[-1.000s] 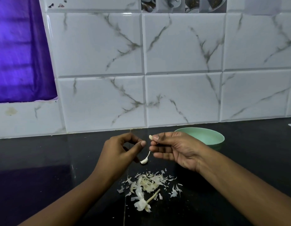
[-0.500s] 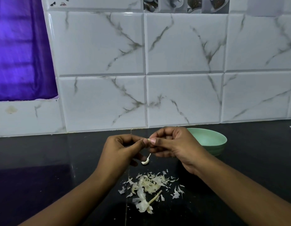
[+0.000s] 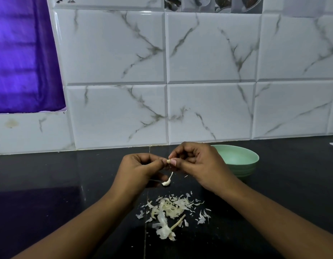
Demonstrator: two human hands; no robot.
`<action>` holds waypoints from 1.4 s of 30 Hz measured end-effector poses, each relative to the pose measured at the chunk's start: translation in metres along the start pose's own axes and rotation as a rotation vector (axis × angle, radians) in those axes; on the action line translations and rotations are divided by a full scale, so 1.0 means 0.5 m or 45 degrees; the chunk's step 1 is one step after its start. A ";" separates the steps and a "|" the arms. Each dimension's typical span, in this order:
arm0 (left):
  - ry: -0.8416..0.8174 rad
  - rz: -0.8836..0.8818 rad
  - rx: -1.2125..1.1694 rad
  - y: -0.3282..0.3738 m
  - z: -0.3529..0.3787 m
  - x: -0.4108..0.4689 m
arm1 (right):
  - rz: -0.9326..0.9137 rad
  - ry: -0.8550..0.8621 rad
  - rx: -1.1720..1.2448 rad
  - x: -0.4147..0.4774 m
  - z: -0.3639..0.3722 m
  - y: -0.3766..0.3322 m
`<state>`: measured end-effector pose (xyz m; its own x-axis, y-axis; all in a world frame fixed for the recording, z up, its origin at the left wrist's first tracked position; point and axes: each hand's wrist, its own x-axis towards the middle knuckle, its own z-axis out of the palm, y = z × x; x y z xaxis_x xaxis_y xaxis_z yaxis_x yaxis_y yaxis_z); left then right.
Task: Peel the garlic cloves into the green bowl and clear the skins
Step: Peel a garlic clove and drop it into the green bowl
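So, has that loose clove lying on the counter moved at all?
No. The loose clove lies where it did, just beyond the pile of skins and left of the green bowl.

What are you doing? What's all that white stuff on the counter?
Someone is peeling garlic. The left hand and right hand pinch one small clove between their fingertips above the black counter. Another piece of garlic lies just below them, and the white stuff is a pile of peeled skins. The green bowl sits behind the right hand.
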<state>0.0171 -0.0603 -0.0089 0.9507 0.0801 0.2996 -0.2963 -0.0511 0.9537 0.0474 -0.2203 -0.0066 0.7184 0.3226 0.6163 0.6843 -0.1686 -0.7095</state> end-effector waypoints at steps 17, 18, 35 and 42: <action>0.016 0.003 0.023 0.003 0.006 -0.003 | -0.027 -0.062 -0.146 -0.006 0.009 -0.006; 0.020 0.003 0.026 0.003 0.005 -0.003 | 0.058 -0.075 -0.010 -0.007 0.011 -0.006; -0.058 -0.150 -0.066 0.012 -0.002 0.001 | 0.228 -0.024 0.303 0.000 0.005 0.008; -0.013 -0.037 0.035 0.005 -0.002 0.001 | -0.316 0.081 -0.480 0.000 -0.005 0.010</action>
<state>0.0167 -0.0594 -0.0063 0.9599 0.0719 0.2711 -0.2657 -0.0763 0.9610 0.0514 -0.2232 -0.0093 0.5253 0.3401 0.7800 0.8259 -0.4246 -0.3710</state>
